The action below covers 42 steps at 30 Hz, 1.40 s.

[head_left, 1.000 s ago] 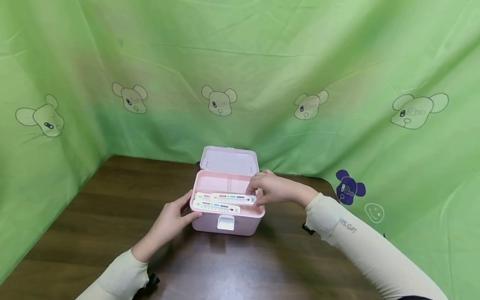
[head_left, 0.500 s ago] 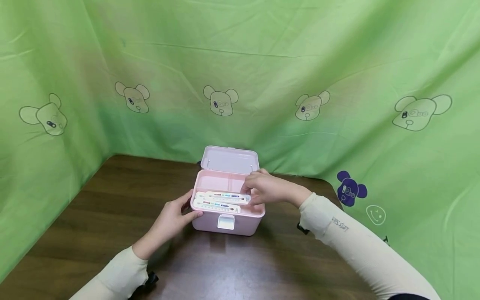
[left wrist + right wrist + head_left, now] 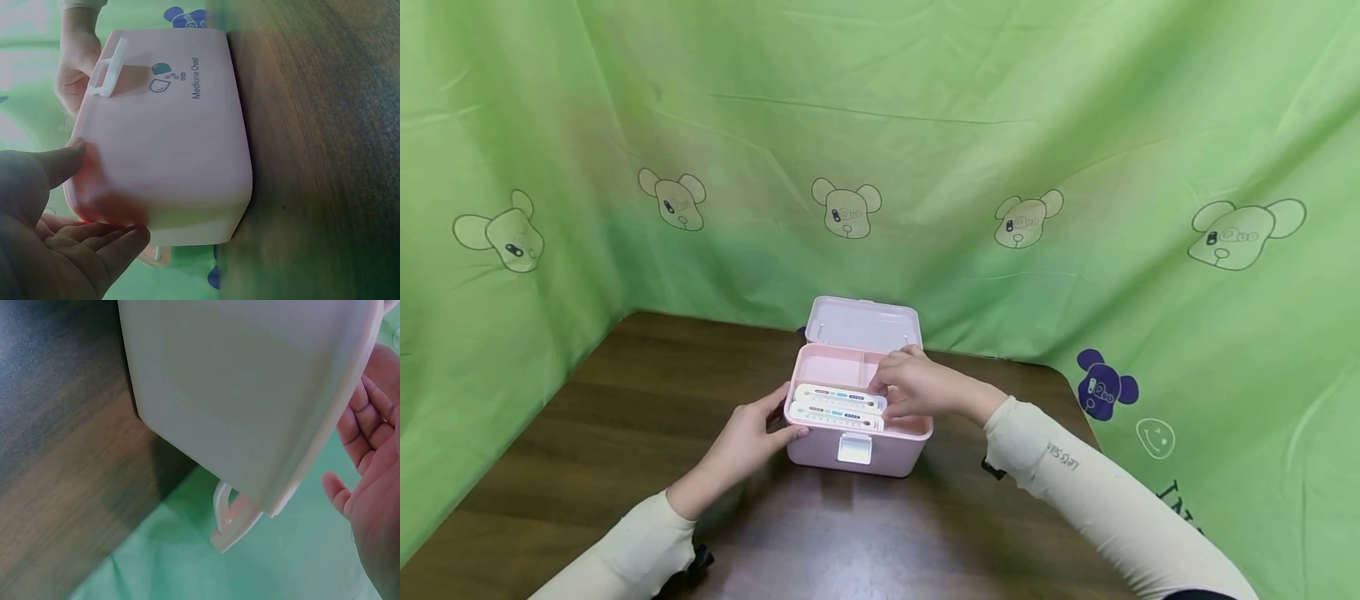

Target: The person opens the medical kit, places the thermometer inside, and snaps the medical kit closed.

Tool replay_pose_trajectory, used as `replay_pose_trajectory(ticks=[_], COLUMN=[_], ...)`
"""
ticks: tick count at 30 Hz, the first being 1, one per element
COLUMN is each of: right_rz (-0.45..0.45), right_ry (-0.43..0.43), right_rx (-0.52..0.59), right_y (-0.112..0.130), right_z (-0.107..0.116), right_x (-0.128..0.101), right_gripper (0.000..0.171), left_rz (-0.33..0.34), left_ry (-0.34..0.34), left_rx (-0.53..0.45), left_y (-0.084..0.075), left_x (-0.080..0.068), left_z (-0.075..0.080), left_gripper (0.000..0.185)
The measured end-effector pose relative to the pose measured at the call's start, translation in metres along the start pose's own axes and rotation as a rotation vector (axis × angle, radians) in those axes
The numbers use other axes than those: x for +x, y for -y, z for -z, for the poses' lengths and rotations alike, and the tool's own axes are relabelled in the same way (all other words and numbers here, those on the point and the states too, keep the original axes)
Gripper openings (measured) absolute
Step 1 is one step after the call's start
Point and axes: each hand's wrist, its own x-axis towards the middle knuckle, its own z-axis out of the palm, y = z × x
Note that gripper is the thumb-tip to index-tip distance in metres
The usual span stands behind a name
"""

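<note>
In the head view, a pink medicine chest [image 3: 857, 433] is sitting near the middle of a dark wooden counter [image 3: 587, 433], its lid [image 3: 862, 323] standing open toward the green cloth backdrop [image 3: 925, 125]. The left hand [image 3: 752, 437] is reaching in from the lower left, forearm angled up toward the box, thumb lying on the rim and straight fingers pressing against the box's left end, so its grip is staying open and flat rather than wrapping anything. The right hand [image 3: 917, 387] is coming in from the right with the wrist bent over the open box, its fingers curling down onto the right end of the farther of two long white packets [image 3: 838, 404] that are lying side by side across the front of the box; the grip is pinching that packet's end. Small coloured marks on the packets are too fine to read, and the right sleeve [image 3: 1075, 483] is showing small lettering that is too small to read with certainty. In the left wrist view, the left hand [image 3: 56, 225] is lying flat against the box's end, and the box front is reading "Medicine Chest" beside a pill logo, with the white latch [image 3: 106, 69] near it. In the right wrist view, only the pale box wall [image 3: 250, 394] and an open palm [image 3: 369, 469] are showing.
</note>
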Motion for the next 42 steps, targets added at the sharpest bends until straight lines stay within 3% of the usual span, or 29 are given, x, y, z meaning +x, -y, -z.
replay_pose_trajectory(ticks=[13, 19, 29, 33, 37, 42], right_rz=[0.038, 0.013, -0.01, -0.037, -0.076, -0.122], right_ry=[-0.027, -0.05, -0.088, -0.099, -0.106, -0.193], right_rx=[-0.049, -0.097, -0.151, -0.134, -0.098, -0.046], right_y=[0.006, 0.01, 0.013, 0.012, 0.009, 0.005], right_z=[-0.003, -0.008, -0.007, -0.009, -0.01, -0.012], right_x=[-0.002, -0.002, -0.006, -0.01, -0.015, -0.023], right_gripper=[0.032, 0.033, 0.029, 0.029, 0.029, 0.024], left_rz=[0.004, 0.007, 0.009, 0.033, 0.069, 0.099], left_ry=[0.019, 0.023, 0.059, 0.069, 0.067, 0.052], left_rx=[0.029, 0.055, 0.006, -0.048, -0.037, -0.027], left_y=[-0.002, -0.002, -0.003, -0.002, -0.001, 0.0], left_x=[0.001, 0.001, 0.005, 0.01, 0.015, 0.022], left_z=[0.001, 0.002, 0.008, 0.012, 0.018, 0.026], left_gripper=[0.079, 0.08, 0.076, 0.071, 0.069, 0.068])
